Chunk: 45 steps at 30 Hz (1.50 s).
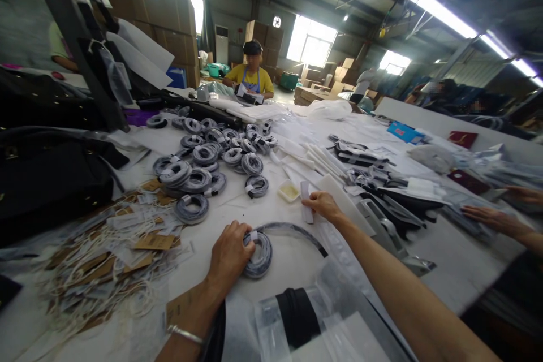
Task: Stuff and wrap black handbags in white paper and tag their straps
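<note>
My left hand (pixel 231 254) grips the left side of a coiled strap (pixel 263 257), dark and wrapped in clear film, which lies on the table. A white band shows at the top of the coil. From it a loose tail (pixel 292 227) curves right and ends in a black tip. My right hand (pixel 324 205) pinches a flat white strip (pixel 306 202) between thumb and fingers, beside a small dish (pixel 288 191) with something yellowish in it. In front of me lies a clear plastic bag (pixel 271 317) with a black padded piece (pixel 298 317) in it.
Many similar coils (pixel 197 178) are heaped at centre left. Brown tags with white strings (pixel 110 254) are piled left, near black bags (pixel 55 181). Grey tape dispenser (pixel 390 232) stands at right. A co-worker's hands (pixel 496 220) are at far right; another person (pixel 254 79) sits opposite.
</note>
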Available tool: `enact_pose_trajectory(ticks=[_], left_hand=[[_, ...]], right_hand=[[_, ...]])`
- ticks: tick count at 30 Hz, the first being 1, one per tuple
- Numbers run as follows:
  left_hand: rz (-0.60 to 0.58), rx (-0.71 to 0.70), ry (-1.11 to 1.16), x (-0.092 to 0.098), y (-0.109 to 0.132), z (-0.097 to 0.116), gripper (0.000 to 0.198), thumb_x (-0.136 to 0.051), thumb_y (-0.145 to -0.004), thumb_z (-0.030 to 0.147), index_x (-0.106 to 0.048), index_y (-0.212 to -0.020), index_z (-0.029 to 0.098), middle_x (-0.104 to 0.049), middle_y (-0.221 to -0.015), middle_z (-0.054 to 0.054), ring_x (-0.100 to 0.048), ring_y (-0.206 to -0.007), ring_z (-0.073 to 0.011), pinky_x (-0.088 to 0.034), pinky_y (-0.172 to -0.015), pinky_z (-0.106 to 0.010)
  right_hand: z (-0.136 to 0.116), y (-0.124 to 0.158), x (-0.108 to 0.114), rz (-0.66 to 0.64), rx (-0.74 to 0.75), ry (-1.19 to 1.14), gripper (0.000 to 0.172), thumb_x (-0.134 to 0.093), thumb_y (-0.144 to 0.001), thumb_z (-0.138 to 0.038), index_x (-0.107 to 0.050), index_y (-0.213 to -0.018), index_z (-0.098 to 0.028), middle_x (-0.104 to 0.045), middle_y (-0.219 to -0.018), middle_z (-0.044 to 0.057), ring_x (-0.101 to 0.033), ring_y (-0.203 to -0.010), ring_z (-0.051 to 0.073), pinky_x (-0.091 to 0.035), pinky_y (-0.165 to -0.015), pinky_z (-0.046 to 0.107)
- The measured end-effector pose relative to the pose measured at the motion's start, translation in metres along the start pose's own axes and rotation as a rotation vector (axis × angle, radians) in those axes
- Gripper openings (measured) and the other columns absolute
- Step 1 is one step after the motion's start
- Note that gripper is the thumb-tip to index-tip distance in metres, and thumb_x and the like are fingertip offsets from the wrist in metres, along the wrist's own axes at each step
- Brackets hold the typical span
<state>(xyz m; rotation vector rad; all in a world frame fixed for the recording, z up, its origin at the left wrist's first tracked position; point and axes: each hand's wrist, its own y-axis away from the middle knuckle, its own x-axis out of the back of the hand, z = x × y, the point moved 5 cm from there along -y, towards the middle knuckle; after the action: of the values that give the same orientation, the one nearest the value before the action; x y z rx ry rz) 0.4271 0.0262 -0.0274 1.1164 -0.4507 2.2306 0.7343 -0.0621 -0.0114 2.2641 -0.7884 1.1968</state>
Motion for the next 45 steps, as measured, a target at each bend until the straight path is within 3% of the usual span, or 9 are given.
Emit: enact_pose_trajectory(ticks=[11, 17, 22, 25, 30, 35, 37, 41, 45], left_hand=[[-0.020, -0.017, -0.011, -0.001, -0.001, -0.001, 0.022, -0.058, -0.081, 0.015, -0.064, -0.101, 0.022, -0.064, -0.105, -0.005, -0.057, -0.106, -0.0203, -0.043, -0.092, -0.030], [0.121, -0.134, 0.279, 0.032, 0.009, 0.023, 0.034, -0.066, -0.083, 0.033, -0.064, -0.114, 0.022, -0.065, -0.119, -0.008, -0.057, -0.114, -0.0256, -0.042, -0.101, -0.037], [-0.207, -0.146, 0.744, 0.031, 0.022, 0.053, 0.025, -0.061, -0.084, 0.041, -0.071, -0.094, 0.020, -0.073, -0.091, -0.003, -0.064, -0.084, -0.0190, -0.048, -0.079, -0.028], [-0.206, -0.084, 0.846, 0.024, 0.022, 0.049, 0.022, -0.061, -0.081, 0.039, -0.066, -0.077, 0.017, -0.067, -0.072, 0.000, -0.059, -0.067, -0.0151, -0.043, -0.066, -0.025], [-0.182, -0.043, 0.907, 0.023, 0.014, 0.030, 0.027, -0.061, -0.078, 0.043, -0.060, -0.070, 0.017, -0.060, -0.063, 0.001, -0.053, -0.060, -0.0131, -0.039, -0.061, -0.024], [-0.166, -0.025, 0.938, 0.024, 0.010, 0.026, 0.031, -0.061, -0.077, 0.048, -0.056, -0.070, 0.018, -0.057, -0.059, 0.002, -0.052, -0.057, -0.0128, -0.038, -0.059, -0.024], [-0.154, -0.015, 0.916, 0.020, 0.010, 0.027, 0.030, -0.061, -0.078, 0.046, -0.056, -0.069, 0.018, -0.057, -0.059, 0.002, -0.051, -0.056, -0.0126, -0.038, -0.058, -0.024], [-0.148, -0.022, 0.835, 0.016, 0.011, 0.027, 0.027, -0.060, -0.080, 0.042, -0.058, -0.069, 0.017, -0.058, -0.060, 0.002, -0.050, -0.056, -0.0124, -0.036, -0.055, -0.025], [-0.068, -0.094, 0.605, 0.027, 0.012, 0.020, 0.021, -0.056, -0.086, 0.037, -0.066, -0.083, 0.018, -0.068, -0.077, -0.002, -0.060, -0.072, -0.0167, -0.043, -0.068, -0.027]], right_hand=[[-0.009, 0.001, 0.011, -0.080, 0.064, -0.237, 0.035, -0.058, -0.076, -0.050, -0.057, -0.063, -0.018, -0.054, -0.048, -0.003, -0.039, -0.045, 0.009, -0.028, -0.048, 0.022], [-0.055, 0.045, 0.008, -0.256, 0.193, -0.527, 0.049, -0.064, -0.072, -0.066, -0.054, -0.067, -0.019, -0.053, -0.054, -0.003, -0.041, -0.048, 0.009, -0.031, -0.048, 0.022], [-0.099, 0.095, -0.019, -0.449, 0.240, -0.742, 0.047, -0.072, -0.074, -0.061, -0.059, -0.067, -0.016, -0.055, -0.052, -0.003, -0.042, -0.045, 0.007, -0.030, -0.045, 0.020], [-0.106, 0.103, -0.026, -0.482, 0.246, -0.755, 0.046, -0.074, -0.073, -0.059, -0.062, -0.068, -0.015, -0.057, -0.052, -0.002, -0.044, -0.045, 0.007, -0.031, -0.044, 0.019], [-0.067, 0.067, 0.001, -0.243, 0.119, -0.597, 0.043, -0.071, -0.073, -0.058, -0.063, -0.070, -0.016, -0.058, -0.053, -0.001, -0.048, -0.046, 0.009, -0.035, -0.045, 0.022], [-0.035, 0.045, 0.031, 0.043, -0.009, -0.273, 0.023, -0.076, -0.070, -0.035, -0.071, -0.080, -0.015, -0.069, -0.075, 0.006, -0.060, -0.063, 0.015, -0.039, -0.051, 0.023], [-0.051, 0.056, 0.022, -0.014, 0.082, -0.332, 0.031, -0.075, -0.072, -0.038, -0.073, -0.094, -0.016, -0.070, -0.082, 0.006, -0.061, -0.068, 0.015, -0.042, -0.053, 0.023], [-0.110, 0.095, -0.020, -0.378, 0.272, -0.653, 0.049, -0.077, -0.071, -0.047, -0.071, -0.107, -0.015, -0.069, -0.077, 0.003, -0.061, -0.064, 0.015, -0.044, -0.051, 0.023], [-0.136, 0.111, -0.030, -0.304, 0.278, -0.836, 0.040, -0.082, -0.067, -0.047, -0.072, -0.086, -0.013, -0.066, -0.063, 0.001, -0.058, -0.057, 0.013, -0.049, -0.056, 0.027]])
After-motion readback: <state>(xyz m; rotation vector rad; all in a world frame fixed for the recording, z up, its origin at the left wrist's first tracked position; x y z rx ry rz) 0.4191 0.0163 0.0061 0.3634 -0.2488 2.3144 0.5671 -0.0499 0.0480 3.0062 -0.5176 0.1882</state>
